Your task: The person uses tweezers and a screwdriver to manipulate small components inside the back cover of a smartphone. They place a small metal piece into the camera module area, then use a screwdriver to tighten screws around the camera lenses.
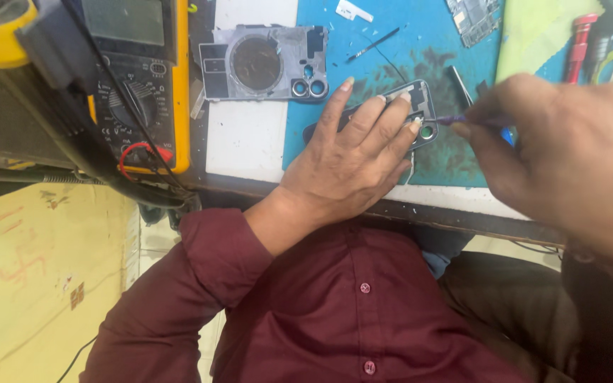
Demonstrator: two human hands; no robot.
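The phone frame [400, 113] lies on the blue mat [391, 42] near the bench edge, pinned flat under the spread fingers of the left hand [352, 159], which hides most of it. The right hand [569, 156] pinches a thin purple tool [455, 120], its tip at the frame's camera end. Farther off lie a second back housing [264, 64], tweezers [374, 46], and a multimeter [140, 78] cut off at the top.

head view looks down, close, workbench [250, 142].
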